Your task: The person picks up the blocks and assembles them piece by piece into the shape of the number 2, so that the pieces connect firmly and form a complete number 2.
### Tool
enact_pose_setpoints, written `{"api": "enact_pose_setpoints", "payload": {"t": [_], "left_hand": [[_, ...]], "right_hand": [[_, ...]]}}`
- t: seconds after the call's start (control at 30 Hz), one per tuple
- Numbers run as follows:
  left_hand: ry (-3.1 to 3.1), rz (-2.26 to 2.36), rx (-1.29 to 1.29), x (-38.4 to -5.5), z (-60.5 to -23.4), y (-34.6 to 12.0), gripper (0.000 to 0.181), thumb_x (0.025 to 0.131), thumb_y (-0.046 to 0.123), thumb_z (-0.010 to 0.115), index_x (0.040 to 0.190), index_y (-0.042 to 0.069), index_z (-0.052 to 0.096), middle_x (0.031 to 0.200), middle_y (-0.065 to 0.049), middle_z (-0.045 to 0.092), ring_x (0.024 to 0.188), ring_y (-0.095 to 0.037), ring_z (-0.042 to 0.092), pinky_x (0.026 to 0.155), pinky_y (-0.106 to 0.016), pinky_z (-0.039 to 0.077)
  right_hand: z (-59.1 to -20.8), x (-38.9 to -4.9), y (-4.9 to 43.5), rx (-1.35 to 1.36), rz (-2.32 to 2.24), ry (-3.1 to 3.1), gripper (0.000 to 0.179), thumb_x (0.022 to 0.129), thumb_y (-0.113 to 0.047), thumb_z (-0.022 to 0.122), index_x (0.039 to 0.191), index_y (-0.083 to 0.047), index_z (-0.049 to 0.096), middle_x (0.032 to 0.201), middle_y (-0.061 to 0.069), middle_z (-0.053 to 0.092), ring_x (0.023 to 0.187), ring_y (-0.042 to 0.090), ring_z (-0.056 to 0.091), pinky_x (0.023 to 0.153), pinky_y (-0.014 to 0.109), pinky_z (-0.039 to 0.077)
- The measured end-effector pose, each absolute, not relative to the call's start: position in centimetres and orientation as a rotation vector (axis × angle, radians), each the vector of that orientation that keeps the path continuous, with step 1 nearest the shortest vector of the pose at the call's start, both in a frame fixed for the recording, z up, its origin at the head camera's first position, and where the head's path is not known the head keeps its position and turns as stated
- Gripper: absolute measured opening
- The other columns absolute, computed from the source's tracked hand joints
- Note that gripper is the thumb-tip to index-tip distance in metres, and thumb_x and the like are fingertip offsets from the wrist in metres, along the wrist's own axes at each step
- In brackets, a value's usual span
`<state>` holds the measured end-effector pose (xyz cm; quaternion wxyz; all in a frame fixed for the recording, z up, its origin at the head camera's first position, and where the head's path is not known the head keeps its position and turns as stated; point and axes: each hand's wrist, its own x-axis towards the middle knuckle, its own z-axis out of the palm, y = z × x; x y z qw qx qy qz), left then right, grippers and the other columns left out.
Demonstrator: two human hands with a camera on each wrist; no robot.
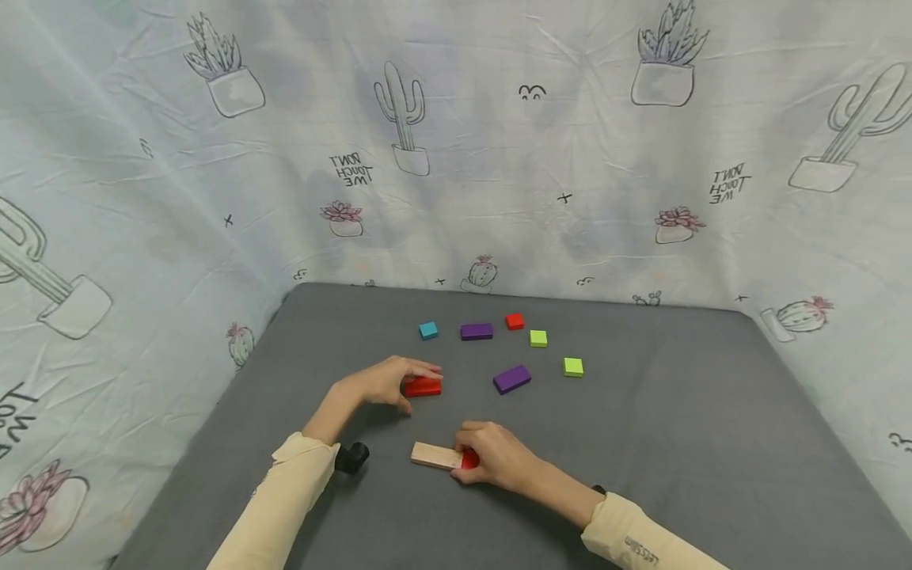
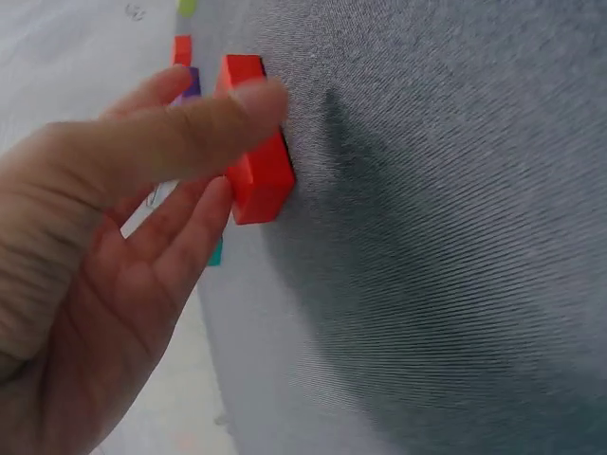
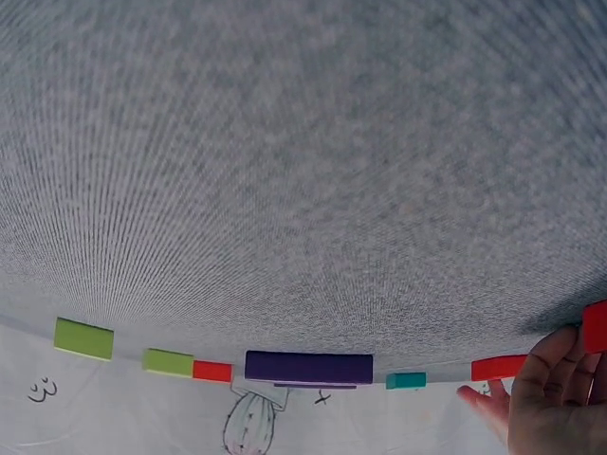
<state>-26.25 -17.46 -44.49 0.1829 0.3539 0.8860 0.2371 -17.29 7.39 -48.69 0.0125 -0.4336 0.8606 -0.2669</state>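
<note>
A red oblong block [image 1: 423, 386] lies on the grey cloth, partly covered by my left hand [image 1: 388, 380]. The thumb and extended fingers stand on either side of it; in the left wrist view, the thumb [image 2: 190, 137] crosses in front of the block. My right hand [image 1: 499, 455] pinches a red piece [image 1: 469, 459] at the right end of a light wooden plank [image 1: 436, 456]. The fingers cover much of that red piece, hiding its full shape. In the right wrist view, a corner of the red piece [image 3: 596, 327] shows by the fingers.
Beyond the hands lie a small blue block [image 1: 428, 331], a purple block [image 1: 476, 332] and a small red block [image 1: 514, 321]. Nearer are a second purple block [image 1: 512, 379] and two lime green blocks, one [image 1: 537, 339] farther back. A patterned cloth [image 1: 499, 158] hangs behind the table.
</note>
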Motion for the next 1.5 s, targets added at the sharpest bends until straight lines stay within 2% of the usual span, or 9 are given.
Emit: {"api": "enact_pose_setpoints", "payload": {"t": [0.17, 0.27, 0.4, 0.53, 0.7, 0.87, 1.23, 1.4, 1.5], "left_hand": [[2.584, 0.420, 0.988, -26.3, -43.9, -16.5, 0.074, 0.069, -0.023, 0.070, 0.131, 0.015, 0.061, 0.137, -0.004, 0.055, 0.127, -0.025, 0.047, 0.100, -0.044, 0.042], [2.658, 0.245, 1.008, -26.1, -43.7, -15.7, 0.074, 0.070, -0.028, 0.062, 0.128, 0.018, 0.064, 0.128, -0.003, 0.061, 0.119, -0.023, 0.055, 0.097, -0.045, 0.045], [2.696, 0.132, 1.059, -26.1, -43.6, -14.8, 0.059, 0.077, -0.021, 0.064, 0.124, 0.015, 0.066, 0.122, -0.004, 0.065, 0.113, -0.023, 0.058, 0.092, -0.048, 0.048], [2.689, 0.145, 1.075, -26.5, -43.8, -14.7, 0.053, 0.079, -0.014, 0.068, 0.124, 0.013, 0.066, 0.121, -0.007, 0.065, 0.107, -0.023, 0.062, 0.088, -0.044, 0.051], [2.659, 0.267, 1.084, -27.1, -43.5, -14.5, 0.057, 0.076, -0.014, 0.071, 0.127, 0.010, 0.064, 0.119, -0.008, 0.065, 0.083, -0.015, 0.065, 0.075, -0.028, 0.054], [2.641, 0.298, 1.132, -27.4, -42.4, -13.6, 0.062, 0.074, -0.018, 0.068, 0.129, 0.010, 0.062, 0.121, -0.007, 0.064, 0.074, -0.012, 0.058, 0.065, -0.022, 0.050], [2.625, 0.302, 1.292, -26.4, -41.0, -11.7, 0.061, 0.076, -0.021, 0.064, 0.129, 0.009, 0.061, 0.123, -0.005, 0.064, 0.089, -0.013, 0.060, 0.067, -0.019, 0.047], [2.637, 0.293, 1.258, -25.6, -40.5, -11.3, 0.068, 0.074, -0.027, 0.056, 0.130, 0.011, 0.062, 0.126, -0.001, 0.062, 0.108, -0.016, 0.060, 0.078, -0.023, 0.051], [2.641, 0.277, 1.223, -24.9, -40.2, -11.2, 0.070, 0.075, -0.028, 0.056, 0.130, 0.014, 0.062, 0.129, 0.001, 0.060, 0.117, -0.017, 0.057, 0.086, -0.028, 0.051]], "right_hand": [[-48.7, -17.2, 7.2, -1.359, -0.838, 2.684, 0.020, 0.079, -0.025, 0.080, 0.082, -0.012, 0.065, 0.078, -0.007, 0.053, 0.064, -0.001, 0.042, 0.053, 0.008, 0.032], [-48.7, -17.2, 7.3, -1.357, -0.845, 2.681, 0.020, 0.079, -0.024, 0.080, 0.082, -0.012, 0.065, 0.077, -0.007, 0.052, 0.064, -0.001, 0.041, 0.052, 0.008, 0.031], [-48.6, -17.2, 7.4, -1.340, -0.851, 2.670, 0.020, 0.079, -0.024, 0.079, 0.082, -0.012, 0.065, 0.077, -0.007, 0.051, 0.064, -0.002, 0.040, 0.051, 0.009, 0.030], [-48.6, -17.2, 7.5, -1.339, -0.844, 2.669, 0.020, 0.080, -0.025, 0.079, 0.082, -0.012, 0.065, 0.077, -0.008, 0.051, 0.064, -0.002, 0.040, 0.051, 0.009, 0.030], [-48.7, -17.2, 7.5, -1.335, -0.829, 2.677, 0.020, 0.079, -0.025, 0.080, 0.082, -0.012, 0.065, 0.078, -0.008, 0.052, 0.064, -0.002, 0.041, 0.052, 0.009, 0.031], [-48.6, -17.2, 7.4, -1.334, -0.834, 2.678, 0.020, 0.079, -0.025, 0.080, 0.082, -0.012, 0.065, 0.078, -0.008, 0.052, 0.065, -0.001, 0.042, 0.053, 0.009, 0.032], [-48.6, -17.2, 7.4, -1.323, -0.838, 2.677, 0.021, 0.079, -0.026, 0.080, 0.081, -0.012, 0.064, 0.076, -0.008, 0.051, 0.064, -0.002, 0.041, 0.052, 0.010, 0.031], [-48.7, -17.3, 7.4, -1.322, -0.832, 2.679, 0.021, 0.079, -0.026, 0.080, 0.082, -0.012, 0.065, 0.076, -0.008, 0.051, 0.064, -0.002, 0.041, 0.052, 0.010, 0.031], [-48.7, -17.3, 7.4, -1.327, -0.833, 2.676, 0.020, 0.079, -0.026, 0.080, 0.082, -0.012, 0.065, 0.077, -0.008, 0.051, 0.065, -0.001, 0.041, 0.052, 0.010, 0.031]]}}
